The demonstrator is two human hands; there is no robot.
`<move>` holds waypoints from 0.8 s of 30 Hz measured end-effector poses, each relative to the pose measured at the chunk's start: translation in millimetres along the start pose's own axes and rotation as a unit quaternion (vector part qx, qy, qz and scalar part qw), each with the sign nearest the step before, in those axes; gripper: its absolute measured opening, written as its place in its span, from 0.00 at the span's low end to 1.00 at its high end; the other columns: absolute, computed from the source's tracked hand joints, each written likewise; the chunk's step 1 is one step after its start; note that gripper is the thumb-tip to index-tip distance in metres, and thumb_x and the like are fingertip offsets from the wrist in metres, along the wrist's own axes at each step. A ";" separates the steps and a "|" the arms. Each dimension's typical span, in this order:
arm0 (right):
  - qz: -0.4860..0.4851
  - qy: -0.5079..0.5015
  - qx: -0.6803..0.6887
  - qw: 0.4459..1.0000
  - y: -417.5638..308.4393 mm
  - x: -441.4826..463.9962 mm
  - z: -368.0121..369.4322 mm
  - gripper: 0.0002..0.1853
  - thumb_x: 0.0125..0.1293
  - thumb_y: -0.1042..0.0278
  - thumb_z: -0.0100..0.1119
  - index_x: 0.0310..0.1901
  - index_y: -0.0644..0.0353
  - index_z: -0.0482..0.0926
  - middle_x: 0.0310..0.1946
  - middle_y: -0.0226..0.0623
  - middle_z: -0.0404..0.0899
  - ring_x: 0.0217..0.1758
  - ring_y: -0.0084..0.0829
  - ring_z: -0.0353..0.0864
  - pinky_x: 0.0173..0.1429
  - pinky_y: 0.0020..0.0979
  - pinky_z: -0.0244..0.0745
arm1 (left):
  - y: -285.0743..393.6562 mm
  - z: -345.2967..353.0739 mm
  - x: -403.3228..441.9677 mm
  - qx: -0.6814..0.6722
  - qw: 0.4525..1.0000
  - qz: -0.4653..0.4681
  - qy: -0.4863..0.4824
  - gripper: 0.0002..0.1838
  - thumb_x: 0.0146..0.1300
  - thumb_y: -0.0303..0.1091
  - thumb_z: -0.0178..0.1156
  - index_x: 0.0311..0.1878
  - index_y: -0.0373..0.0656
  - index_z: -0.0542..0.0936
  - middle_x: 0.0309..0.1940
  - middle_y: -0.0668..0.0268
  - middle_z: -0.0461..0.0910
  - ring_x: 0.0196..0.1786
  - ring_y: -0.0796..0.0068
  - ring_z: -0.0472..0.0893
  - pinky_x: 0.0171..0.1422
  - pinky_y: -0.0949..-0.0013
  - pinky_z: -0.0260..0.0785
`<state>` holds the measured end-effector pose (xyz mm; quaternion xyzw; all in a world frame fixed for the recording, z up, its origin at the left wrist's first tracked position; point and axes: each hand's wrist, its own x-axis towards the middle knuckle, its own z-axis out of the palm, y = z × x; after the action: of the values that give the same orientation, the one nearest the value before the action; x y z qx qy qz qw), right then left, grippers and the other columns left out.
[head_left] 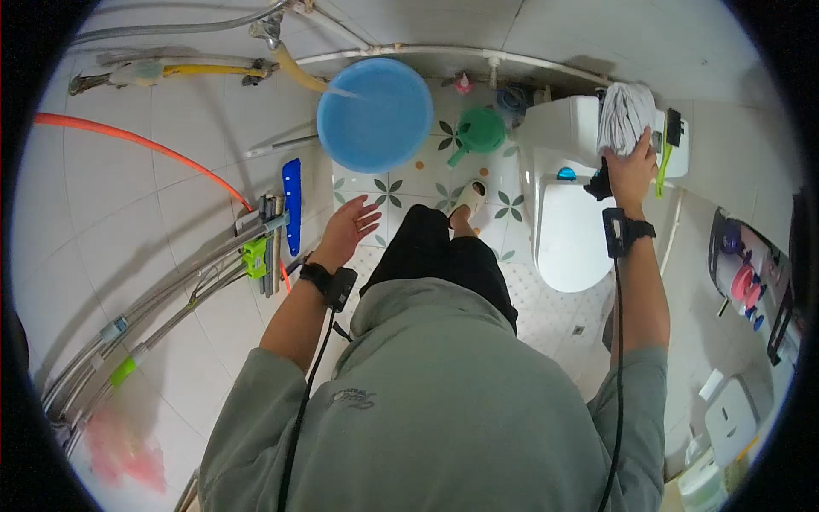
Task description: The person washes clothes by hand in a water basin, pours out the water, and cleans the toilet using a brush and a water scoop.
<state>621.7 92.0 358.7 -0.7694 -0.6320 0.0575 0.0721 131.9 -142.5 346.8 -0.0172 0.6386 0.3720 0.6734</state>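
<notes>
My right hand (631, 175) reaches up to a bunched white cloth (627, 118) on top of the toilet tank, with thumb and fingers around its near edge. A crumpled black item (600, 181) lies right beside that hand; its kind is unclear. A lime-green-handled brush (664, 166) with a black head stands just right of the cloth. My left hand (345, 230) hangs open in the air with nothing in it, between my leg and the blue squeegee (293, 207) on the wall side.
Water runs from a yellow hose (299, 70) into a blue basin (373, 119) on the tiled floor. A green dipper (479, 130) lies beside it. The white toilet (573, 239) has its lid down. Several mop poles (171, 316) lean at left, near an orange hose (153, 141).
</notes>
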 end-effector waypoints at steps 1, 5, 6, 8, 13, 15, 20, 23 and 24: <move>-0.006 0.006 0.000 1.000 1.8 2.7 1.5 0.52 0.52 0.55 0.71 0.75 0.53 0.50 0.63 0.61 0.63 0.65 0.60 0.62 0.69 0.51 0.60 | 0.1 3.8 -0.9 -0.001 1.000 0.000 -0.003 0.23 0.75 0.41 0.48 0.67 0.39 0.65 0.59 0.54 0.75 0.58 0.62 0.78 0.61 0.61 0.72; -0.006 0.020 0.014 1.000 2.4 4.0 7.0 0.52 0.50 0.57 0.71 0.74 0.54 0.51 0.63 0.59 0.64 0.65 0.59 0.62 0.69 0.50 0.60 | 0.0 7.7 2.4 0.010 1.000 0.001 0.021 0.23 0.75 0.40 0.48 0.67 0.39 0.65 0.58 0.55 0.75 0.58 0.63 0.78 0.62 0.61 0.72; -0.014 0.032 0.023 0.999 6.2 4.7 10.5 0.52 0.50 0.58 0.71 0.74 0.54 0.51 0.63 0.59 0.64 0.65 0.59 0.62 0.69 0.50 0.60 | -3.6 6.4 4.1 0.001 1.000 -0.002 0.018 0.23 0.74 0.40 0.49 0.67 0.39 0.65 0.59 0.54 0.75 0.58 0.62 0.78 0.62 0.61 0.72; -0.011 0.046 0.049 0.998 4.2 2.3 10.6 0.50 0.49 0.63 0.71 0.74 0.54 0.53 0.62 0.60 0.65 0.64 0.58 0.63 0.68 0.50 0.61 | -7.0 1.5 6.3 -0.017 1.000 -0.004 0.013 0.23 0.74 0.40 0.51 0.67 0.39 0.64 0.60 0.53 0.73 0.60 0.60 0.77 0.64 0.60 0.72; -0.011 0.081 0.090 0.993 14.9 13.2 20.3 0.45 0.50 0.68 0.69 0.71 0.55 0.60 0.58 0.60 0.69 0.60 0.58 0.70 0.67 0.47 0.64 | -1.8 6.7 3.5 -0.014 1.000 -0.015 0.006 0.24 0.74 0.40 0.51 0.67 0.40 0.65 0.61 0.55 0.72 0.61 0.61 0.76 0.66 0.61 0.70; 0.003 0.093 0.116 0.989 27.0 23.0 28.0 0.43 0.51 0.68 0.68 0.71 0.58 0.61 0.57 0.60 0.71 0.61 0.57 0.71 0.67 0.45 0.65 | -2.6 5.6 7.8 -0.007 1.000 -0.018 0.000 0.25 0.73 0.41 0.52 0.68 0.40 0.65 0.62 0.55 0.72 0.61 0.61 0.75 0.66 0.61 0.69; 0.196 0.004 0.480 0.855 20.8 25.0 4.7 0.31 0.59 0.66 0.60 0.64 0.68 0.68 0.55 0.48 0.76 0.54 0.43 0.79 0.59 0.35 0.74 | 5.4 7.5 15.7 -0.014 1.000 -0.021 -0.003 0.26 0.73 0.41 0.52 0.69 0.39 0.63 0.61 0.55 0.72 0.61 0.62 0.76 0.65 0.62 0.70; 0.213 -0.100 0.623 0.746 -18.3 -7.6 -32.5 0.34 0.56 0.73 0.60 0.66 0.67 0.64 0.55 0.46 0.75 0.50 0.39 0.81 0.54 0.36 0.77 | 4.8 -3.1 27.2 -0.029 0.999 -0.030 -0.019 0.26 0.73 0.41 0.53 0.68 0.39 0.63 0.60 0.55 0.73 0.59 0.63 0.77 0.63 0.62 0.71; 0.224 -0.124 0.637 0.727 -32.2 -22.1 -31.6 0.33 0.57 0.73 0.60 0.65 0.66 0.65 0.53 0.44 0.76 0.47 0.37 0.82 0.50 0.35 0.79 | 1.2 -7.2 33.5 -0.034 0.998 -0.035 -0.030 0.26 0.73 0.41 0.53 0.68 0.39 0.63 0.59 0.55 0.73 0.59 0.63 0.77 0.62 0.62 0.72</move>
<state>592.0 75.2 395.7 -0.6484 -0.2593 0.5560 0.4507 122.0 -129.1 316.8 -0.0514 0.6041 0.3704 0.7037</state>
